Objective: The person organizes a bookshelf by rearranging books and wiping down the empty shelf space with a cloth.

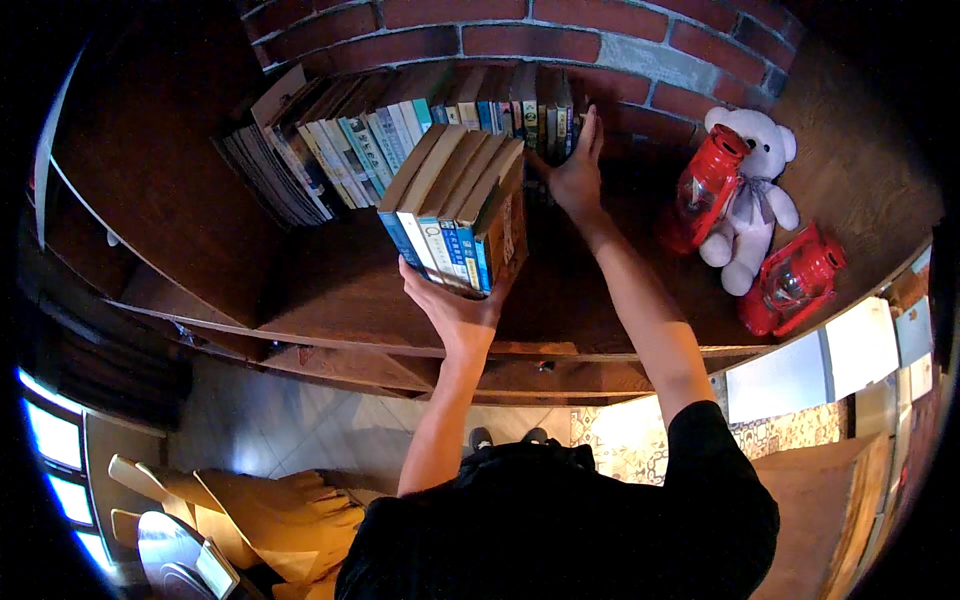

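Note:
My left hand [455, 310] grips a block of several books [445, 215] from below, its fingers and thumb closed around the lower sides. Their spines, white and blue, face me, and the block is held in front of the shelved row. A long row of books [365, 150] stands along the back of the wooden shelf, the leftmost ones leaning. At the row's right end is my right hand [578, 178], fingers stretched out and thumb apart, beside the last books. Whether its palm presses on them I cannot tell.
On the shelf's right side sit a pale teddy bear [755, 190] and two red lanterns, one upright [708, 185], one tilted [795, 283]. A brick wall [530, 42] backs the shelf [340, 270]. Behind me on the left is a yellow-brown chair [280, 520].

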A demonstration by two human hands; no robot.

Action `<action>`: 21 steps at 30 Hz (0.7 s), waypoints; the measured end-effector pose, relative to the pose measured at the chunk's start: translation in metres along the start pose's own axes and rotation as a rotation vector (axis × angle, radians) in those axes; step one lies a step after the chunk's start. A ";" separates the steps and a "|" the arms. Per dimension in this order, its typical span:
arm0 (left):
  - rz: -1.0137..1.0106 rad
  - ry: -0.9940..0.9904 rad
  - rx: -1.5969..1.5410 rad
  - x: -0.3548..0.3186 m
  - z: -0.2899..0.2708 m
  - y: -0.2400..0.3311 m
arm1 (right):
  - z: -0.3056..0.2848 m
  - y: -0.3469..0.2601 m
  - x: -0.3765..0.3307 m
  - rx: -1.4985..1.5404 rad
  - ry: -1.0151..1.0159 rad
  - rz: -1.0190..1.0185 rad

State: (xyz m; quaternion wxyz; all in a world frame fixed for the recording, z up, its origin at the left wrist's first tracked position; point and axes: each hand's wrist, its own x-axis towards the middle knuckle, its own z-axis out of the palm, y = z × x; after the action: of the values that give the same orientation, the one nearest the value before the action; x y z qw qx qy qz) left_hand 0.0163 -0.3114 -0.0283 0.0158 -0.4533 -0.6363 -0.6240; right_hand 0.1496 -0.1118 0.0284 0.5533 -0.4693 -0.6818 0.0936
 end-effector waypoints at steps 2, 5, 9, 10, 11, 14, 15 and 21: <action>0.007 0.005 -0.022 0.000 0.000 -0.001 | 0.005 0.007 -0.004 -0.015 0.022 -0.128; 0.050 0.012 -0.049 0.000 0.001 -0.005 | 0.009 0.008 -0.006 -0.024 0.041 -0.128; 0.036 0.004 -0.015 0.002 -0.001 -0.004 | 0.008 0.008 -0.005 -0.089 0.026 -0.131; 0.035 0.011 -0.005 0.001 -0.001 -0.004 | 0.006 0.007 -0.005 -0.081 0.009 -0.129; 0.034 0.007 -0.013 0.002 -0.001 -0.004 | 0.004 0.006 -0.004 -0.078 -0.005 -0.129; 0.034 -0.007 -0.020 0.003 -0.003 -0.004 | 0.005 0.007 -0.005 -0.025 0.046 -0.138; 0.038 -0.013 -0.011 0.003 -0.003 -0.005 | 0.007 0.008 -0.006 -0.027 0.086 -0.147; 0.133 -0.017 0.033 0.006 -0.008 0.000 | 0.036 0.021 -0.011 -0.047 0.241 0.052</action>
State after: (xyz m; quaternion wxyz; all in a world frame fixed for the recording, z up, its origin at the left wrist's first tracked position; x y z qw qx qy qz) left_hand 0.0085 -0.3146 -0.0237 0.0594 -0.4996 -0.6151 -0.6071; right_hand 0.1305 -0.0944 -0.0056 0.6174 -0.5075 -0.6000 0.0348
